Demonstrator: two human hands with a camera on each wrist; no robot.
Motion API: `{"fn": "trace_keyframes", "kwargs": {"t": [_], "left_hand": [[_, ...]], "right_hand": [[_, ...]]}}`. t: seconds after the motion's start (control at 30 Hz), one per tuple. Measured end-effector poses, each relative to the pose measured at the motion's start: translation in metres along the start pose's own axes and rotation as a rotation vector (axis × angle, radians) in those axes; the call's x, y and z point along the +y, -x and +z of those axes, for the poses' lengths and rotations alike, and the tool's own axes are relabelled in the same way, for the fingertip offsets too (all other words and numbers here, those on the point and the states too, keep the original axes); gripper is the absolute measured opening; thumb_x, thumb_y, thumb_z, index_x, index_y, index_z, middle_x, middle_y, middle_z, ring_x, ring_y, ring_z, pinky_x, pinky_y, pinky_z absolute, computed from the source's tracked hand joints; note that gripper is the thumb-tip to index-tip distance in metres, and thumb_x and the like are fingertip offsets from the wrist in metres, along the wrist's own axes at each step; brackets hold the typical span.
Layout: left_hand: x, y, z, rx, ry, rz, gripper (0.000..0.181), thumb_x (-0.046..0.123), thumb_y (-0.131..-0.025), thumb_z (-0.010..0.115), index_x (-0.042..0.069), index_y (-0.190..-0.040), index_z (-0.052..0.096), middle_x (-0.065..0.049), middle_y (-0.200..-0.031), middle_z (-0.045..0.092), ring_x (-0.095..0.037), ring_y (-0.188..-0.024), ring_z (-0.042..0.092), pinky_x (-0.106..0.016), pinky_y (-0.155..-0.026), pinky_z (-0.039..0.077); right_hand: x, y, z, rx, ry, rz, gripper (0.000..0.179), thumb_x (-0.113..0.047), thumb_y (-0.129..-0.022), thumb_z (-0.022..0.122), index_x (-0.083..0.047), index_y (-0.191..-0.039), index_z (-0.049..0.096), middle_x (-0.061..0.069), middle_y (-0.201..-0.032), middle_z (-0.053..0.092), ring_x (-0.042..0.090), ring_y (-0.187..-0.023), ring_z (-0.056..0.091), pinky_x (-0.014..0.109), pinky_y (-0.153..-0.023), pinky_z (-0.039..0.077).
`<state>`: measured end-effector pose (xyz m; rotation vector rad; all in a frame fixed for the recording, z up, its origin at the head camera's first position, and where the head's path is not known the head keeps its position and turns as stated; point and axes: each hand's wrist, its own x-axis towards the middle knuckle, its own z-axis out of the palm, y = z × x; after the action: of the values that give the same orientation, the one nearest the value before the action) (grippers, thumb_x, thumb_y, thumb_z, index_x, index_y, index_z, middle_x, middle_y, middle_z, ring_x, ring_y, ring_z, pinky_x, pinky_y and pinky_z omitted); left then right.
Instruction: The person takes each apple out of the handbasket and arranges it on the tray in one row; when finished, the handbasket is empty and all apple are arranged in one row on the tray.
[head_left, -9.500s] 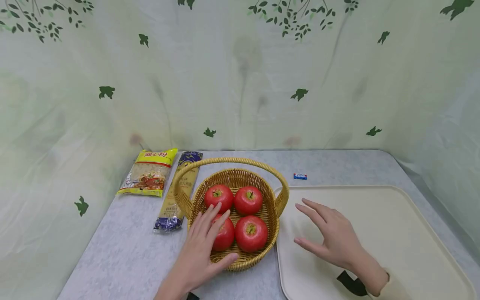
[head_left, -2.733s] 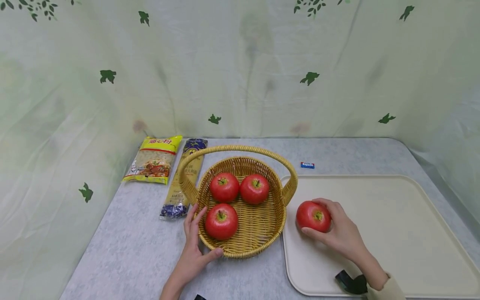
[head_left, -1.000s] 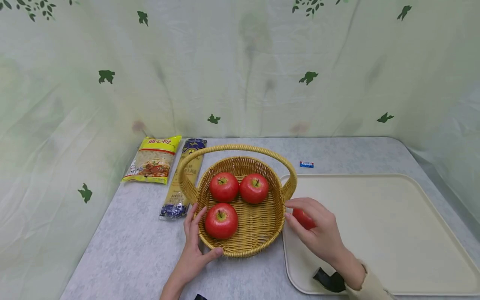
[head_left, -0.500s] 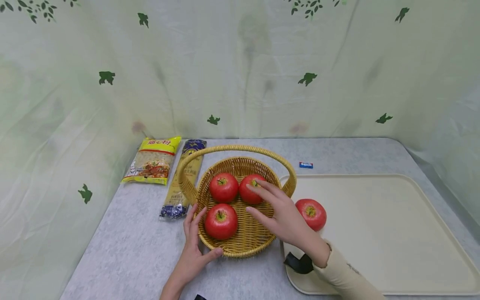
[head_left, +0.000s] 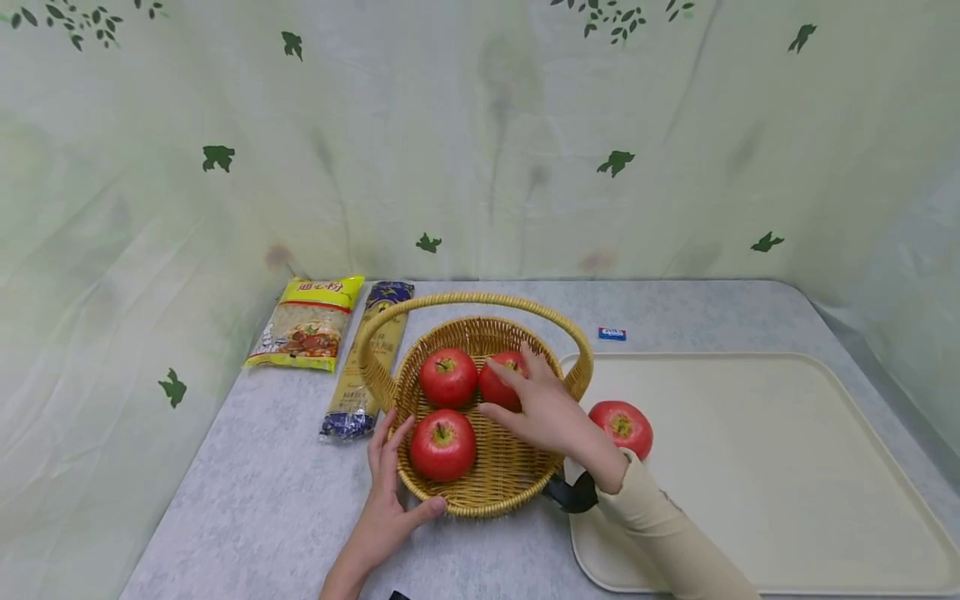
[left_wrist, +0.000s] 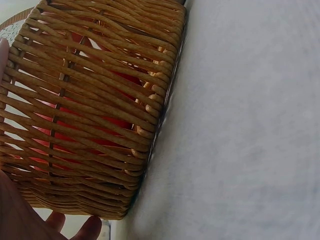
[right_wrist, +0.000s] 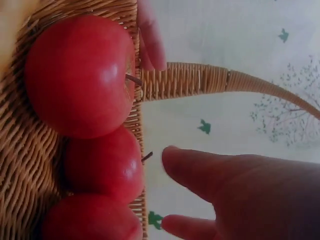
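Observation:
A round wicker basket (head_left: pixel 491 502) with a tall handle holds three red apples: a front-left apple (head_left: pixel 442 444), a back-left apple (head_left: pixel 442 385) and a back-right apple (head_left: pixel 491 390). My left hand (head_left: pixel 386 504) holds the basket's near-left side, fingers by the handle's base and thumb along the front. Reaching in over the right rim, my right hand (head_left: pixel 540 408) has its fingers spread around the back-right apple, partly covering it. The right wrist view shows its thumb and a finger (right_wrist: pixel 190 172) close above the apples. Another apple (head_left: pixel 621 427) sits on the tray (head_left: pixel 750 483), partly behind the right forearm.
Left of the basket lie a yellow-edged food bag (head_left: pixel 306 325) and a long pasta packet (head_left: pixel 367 367). A small blue-and-red wrapped item (head_left: pixel 612 333) lies behind the tray. A printed curtain (head_left: pixel 480 167) hangs along the table's back and sides.
An apple has gone from the basket to the tray, where the right hand released it. The right hand then moved left to the back-right apple. The left hand has settled at the basket's side.

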<state>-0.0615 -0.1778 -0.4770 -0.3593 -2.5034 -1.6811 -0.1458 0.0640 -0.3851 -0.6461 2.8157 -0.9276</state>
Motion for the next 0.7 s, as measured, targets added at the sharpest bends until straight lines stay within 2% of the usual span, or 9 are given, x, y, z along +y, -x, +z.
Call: {"fn": "trace_keyframes", "kwargs": {"t": [0.1, 0.23, 0.47, 0.7], "left_hand": [[0.0, 0.0, 0.0, -0.001, -0.002, -0.004, 0.101, 0.013, -0.071, 0.081, 0.025, -0.151, 0.02, 0.008, -0.155, -0.007, -0.024, -0.139, -0.012, -0.074, -0.096, 0.011], [0.001, 0.0, 0.0, -0.008, -0.01, 0.007, 0.101, 0.014, -0.071, 0.082, 0.021, -0.151, 0.02, 0.006, -0.155, -0.008, -0.026, -0.139, -0.012, -0.075, -0.096, 0.011], [0.001, 0.0, 0.0, -0.011, -0.008, 0.011, 0.102, 0.013, -0.072, 0.082, 0.028, -0.151, 0.019, 0.005, -0.155, -0.008, -0.025, -0.139, -0.012, -0.074, -0.096, 0.012], [0.0, -0.001, 0.0, -0.006, -0.013, 0.009, 0.101, 0.013, -0.071, 0.082, 0.022, -0.151, 0.02, 0.005, -0.155, -0.008, -0.025, -0.139, -0.012, -0.074, -0.096, 0.011]], "right_hand": [[0.002, -0.002, 0.0, -0.035, -0.003, 0.033, 0.067, -0.048, -0.088, 0.062, -0.018, -0.145, 0.042, 0.025, -0.153, 0.011, 0.041, -0.134, 0.027, 0.055, -0.099, 0.035], [0.003, -0.006, -0.001, -0.069, -0.015, 0.03, 0.066, -0.042, -0.089, 0.064, -0.014, -0.144, 0.042, 0.03, -0.151, 0.013, 0.042, -0.128, 0.037, 0.051, -0.097, 0.039], [0.006, -0.012, 0.0, -0.095, -0.01, 0.008, 0.06, -0.032, -0.09, 0.066, -0.012, -0.141, 0.043, 0.034, -0.145, 0.022, 0.041, -0.116, 0.049, 0.049, -0.088, 0.046], [0.003, -0.024, -0.003, -0.121, 0.067, 0.027, 0.048, -0.026, -0.088, 0.069, -0.015, -0.128, 0.046, 0.025, -0.116, 0.045, 0.032, -0.087, 0.058, 0.043, -0.073, 0.051]]}}
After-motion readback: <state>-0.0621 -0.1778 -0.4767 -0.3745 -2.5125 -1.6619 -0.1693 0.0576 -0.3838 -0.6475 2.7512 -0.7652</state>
